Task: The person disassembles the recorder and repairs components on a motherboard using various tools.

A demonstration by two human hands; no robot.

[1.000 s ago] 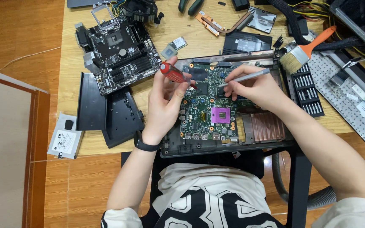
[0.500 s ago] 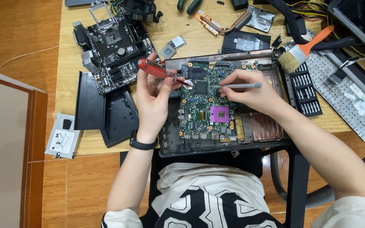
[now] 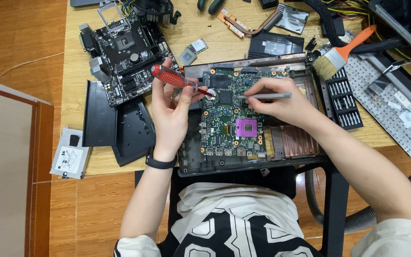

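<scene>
With the left hand [image 3: 170, 112] pinching the red screwdriver [image 3: 174, 78] and the right hand [image 3: 279, 102] pinching grey tweezers [image 3: 265, 95], both grips should keep tips steady over the green circuit board [image 3: 231, 116].

The only camera sits on my head and looks straight down, quite near. It sees my left hand [image 3: 170, 112], my right hand [image 3: 279, 102] and the wooden table [image 3: 215, 50].
</scene>
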